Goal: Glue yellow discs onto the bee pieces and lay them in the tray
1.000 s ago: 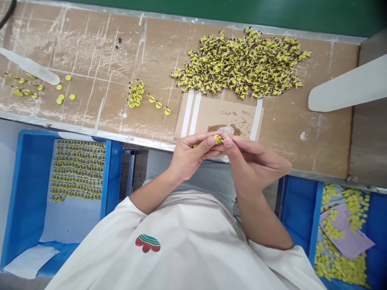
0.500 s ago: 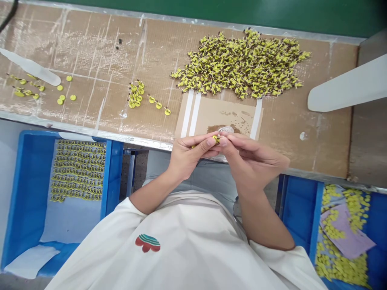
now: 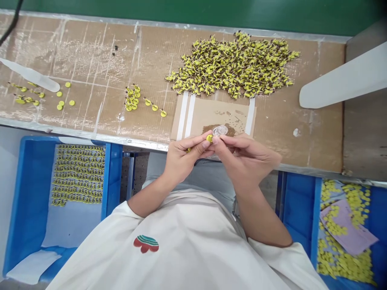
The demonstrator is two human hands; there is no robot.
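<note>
My left hand point(image 3: 183, 158) pinches a small yellow disc point(image 3: 209, 138) between thumb and fingertips, and a bit of yellow shows lower down between its fingers. Against the disc's right side are the closed fingertips of my right hand point(image 3: 246, 157); what they grip is too small to make out. Just beyond the fingertips lies a clear round piece point(image 3: 220, 130) on a brown-stained cardboard sheet point(image 3: 208, 110). A large heap of small yellow and dark pieces point(image 3: 232, 66) is behind the sheet.
Yellow discs point(image 3: 71, 102) and small groups of pieces point(image 3: 132, 98) lie on the table's left. A blue crate point(image 3: 113, 177) at lower left holds rows of pieces; another point(image 3: 298, 205) at lower right holds loose discs. White strips point(image 3: 341, 80) reach in from both sides.
The view has shifted slightly, so the table items appear further left. The yellow disc now shows more of its face between my fingertips, and the clear round piece is less covered.
</note>
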